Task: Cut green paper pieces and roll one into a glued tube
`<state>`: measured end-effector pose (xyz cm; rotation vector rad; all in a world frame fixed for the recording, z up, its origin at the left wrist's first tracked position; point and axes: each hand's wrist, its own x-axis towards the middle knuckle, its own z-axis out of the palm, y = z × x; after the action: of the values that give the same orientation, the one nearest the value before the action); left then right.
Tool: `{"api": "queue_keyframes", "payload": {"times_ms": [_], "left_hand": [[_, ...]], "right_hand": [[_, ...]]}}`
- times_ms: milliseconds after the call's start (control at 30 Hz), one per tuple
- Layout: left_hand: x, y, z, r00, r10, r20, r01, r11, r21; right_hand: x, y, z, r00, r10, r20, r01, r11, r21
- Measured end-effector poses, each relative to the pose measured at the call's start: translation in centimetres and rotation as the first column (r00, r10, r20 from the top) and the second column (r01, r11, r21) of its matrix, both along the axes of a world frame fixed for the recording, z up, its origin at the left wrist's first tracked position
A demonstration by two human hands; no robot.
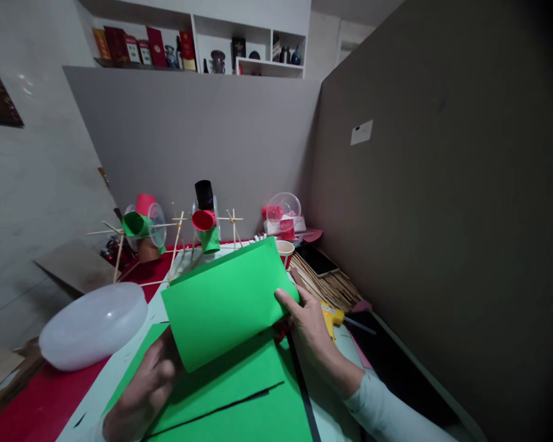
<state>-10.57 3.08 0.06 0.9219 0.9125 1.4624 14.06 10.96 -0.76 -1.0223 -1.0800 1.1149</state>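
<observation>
Head view: 1 green sheet (230,301) held up above the surface (329,393), over more green paper (239,420) lying flat (no. of pcs unclear). R hand (308,319) grasps its R end, thumb on top; L hand (152,374) is at its L edge, blurred, so can't tell if that grip is closed on it. Sheet blocks view of the area behind, incl. part of the stick frames' base.

Behind: 2 cup-wheel models on stick frames, 3 tubes visible on each: L model (137,224) pink, green, brown; R model (204,220) black, red, green. Also 1 paper cup (284,247), 1 phone (317,260) on a bundle of sticks (343,288) (too many to count), 1 yellow glue gun (332,316) just beside R hand. Far L: 1 whitish rounded obj. (94,325).
</observation>
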Motion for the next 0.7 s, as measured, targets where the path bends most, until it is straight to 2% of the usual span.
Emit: {"api": "queue_keyframes", "payload": {"times_ms": [33,100,200,267,433,533,700], "left_hand": [[0.4,-0.1,0.1,0.993,0.056,-0.103,-0.055,0.998,0.011],[0.8,0.0,0.2,0.956,0.083,-0.283,-0.088,0.996,-0.005],[0.6,0.7,0.1,0.926,0.065,-0.371,-0.086,0.995,-0.043],[0.5,1.1,-0.2,0.949,0.069,-0.306,-0.089,0.995,-0.051],[0.7,1.5,-0.3,0.999,0.043,-0.028,-0.046,0.991,-0.124],[1.0,1.5,0.0,0.998,0.052,0.021,-0.048,0.984,-0.171],[0.9,1.7,0.0,0.996,0.083,0.043,-0.072,0.977,-0.202]], "right_hand": [[-0.1,-0.1,0.0,1.0,0.001,-0.002,-0.001,1.0,0.002],[-0.3,-0.3,0.0,1.0,0.009,-0.009,-0.009,1.0,0.006],[-0.3,-0.6,0.3,1.0,0.021,-0.021,-0.02,1.0,0.024],[-0.3,-0.7,0.5,0.999,0.034,-0.024,-0.033,0.999,0.039],[-0.2,-0.8,0.4,0.997,0.075,-0.033,-0.075,0.997,0.025],[-0.3,-0.8,0.3,0.996,0.077,-0.034,-0.076,0.997,0.015],[-0.4,-1.2,0.7,0.999,0.036,-0.031,-0.034,0.997,0.067]]}}
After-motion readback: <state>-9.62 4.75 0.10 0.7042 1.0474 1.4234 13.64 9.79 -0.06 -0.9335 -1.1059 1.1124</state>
